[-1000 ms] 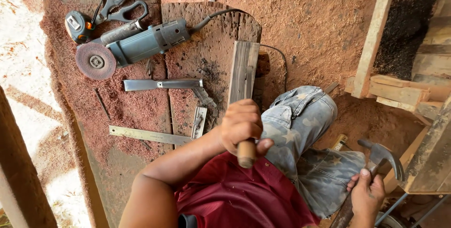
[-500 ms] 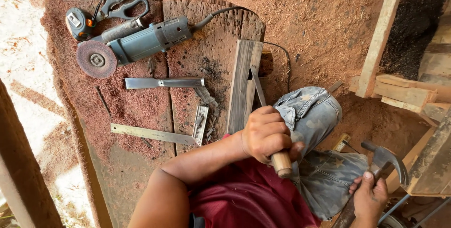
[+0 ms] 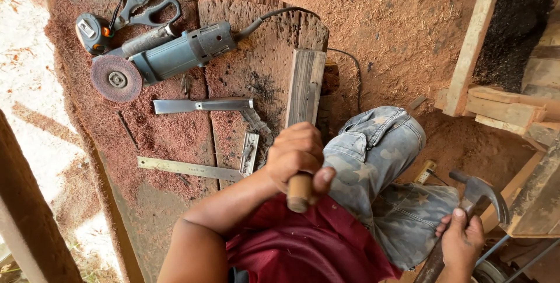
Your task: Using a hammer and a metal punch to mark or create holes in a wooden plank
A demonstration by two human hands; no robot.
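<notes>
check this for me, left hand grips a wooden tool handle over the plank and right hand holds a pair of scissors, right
Not quite. In the head view the right hand holds a claw hammer, not scissors; the scissors lie on the board by the angle grinder. The left hand does grip a wooden handle over the plank.

This is a rough outdoor woodworking spot on bare red earth. Sawdust (image 3: pixel 169 134) covers a worn board (image 3: pixel 256 73) where an angle grinder (image 3: pixel 169 58), chisel (image 3: pixel 201 105) and steel ruler (image 3: pixel 189 169) lie, with timber offcuts (image 3: pixel 501 105) stacked nearby.
</notes>
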